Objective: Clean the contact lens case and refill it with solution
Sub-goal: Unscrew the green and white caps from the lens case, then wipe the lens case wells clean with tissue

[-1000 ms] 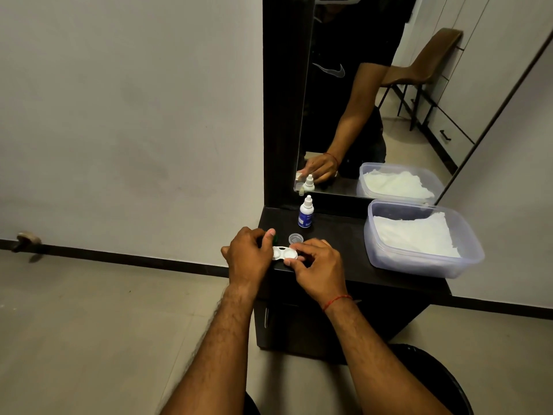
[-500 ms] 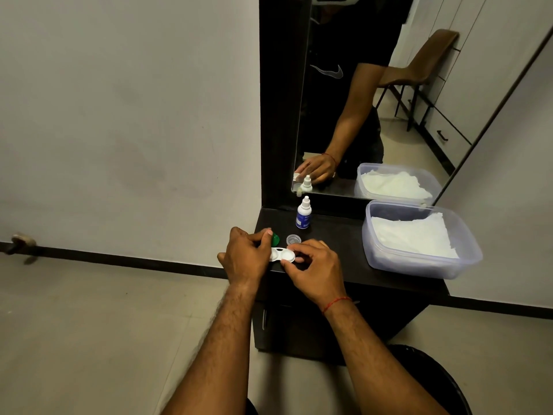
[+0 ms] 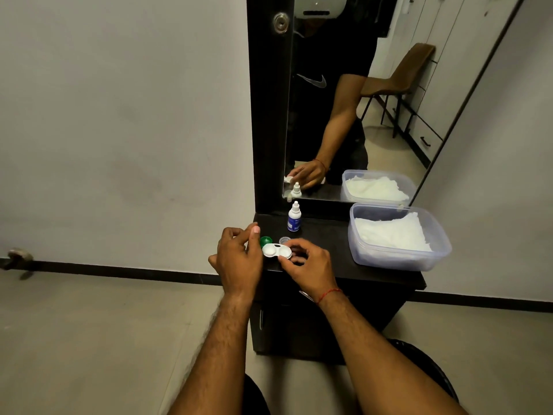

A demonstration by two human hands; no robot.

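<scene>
I read this as the opening step: getting the lids off the contact lens case (image 3: 276, 251) before any cleaning or refilling. The case lies flat near the front left edge of the dark dresser top (image 3: 335, 241), its long axis running left to right, both wells facing up. A green cap (image 3: 264, 241) sits just behind the case's left end and a clear cap (image 3: 284, 240) just behind its middle, so the lids look to be already off.

My right hand (image 3: 309, 266) pinches the case's right end between thumb and fingertips. My left hand (image 3: 239, 259) hovers at the case's left end, fingers loosely curled and holding nothing that I can see.

The solution bottle (image 3: 294, 217) stands upright behind the case, capped, nozzle up. The tub of white tissue (image 3: 398, 238) sits well to the case's right.

Next, I judge, comes a reach for tissue to wipe the wells, keeping the case steady and level.
</scene>
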